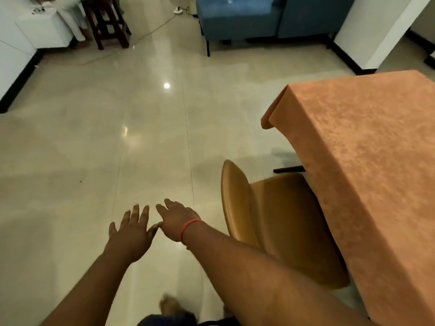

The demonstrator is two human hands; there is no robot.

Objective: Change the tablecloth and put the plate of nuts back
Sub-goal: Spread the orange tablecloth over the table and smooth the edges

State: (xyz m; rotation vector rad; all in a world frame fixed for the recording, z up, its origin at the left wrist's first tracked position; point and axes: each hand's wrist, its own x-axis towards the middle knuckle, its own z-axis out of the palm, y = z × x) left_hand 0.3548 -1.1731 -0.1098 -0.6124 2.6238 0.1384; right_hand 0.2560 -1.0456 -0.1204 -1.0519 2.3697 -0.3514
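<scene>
Closest to the camera, a bare foot (170, 305) showed at the bottom edge, on the shiny tiled floor (94, 149). Both arms were stretched out forward over that floor. The left hand (131, 230) was flat with its fingers spread, holding nothing. The right hand (177, 221) was just beside it, fingers loosely straight and also holding nothing, with a thin red band (189, 228) around the wrist. The thumbs looked close to touching, can't say for sure.

To the right of the right arm sat a mustard-yellow chair (277, 222), tucked partly under the table. The table had an orange tablecloth (367, 156) lying flat over it, hanging down along the near side and folded at the far-left corner. No plate of nuts anywhere in view, so can't tell where that was.

Further back, a blue sofa (237, 17) stood against the far side of the room, with a cable (155, 29) trailing across the floor to a power strip. Over on the far left was a dark wooden stool (108, 22) next to a white cabinet (44, 29).
</scene>
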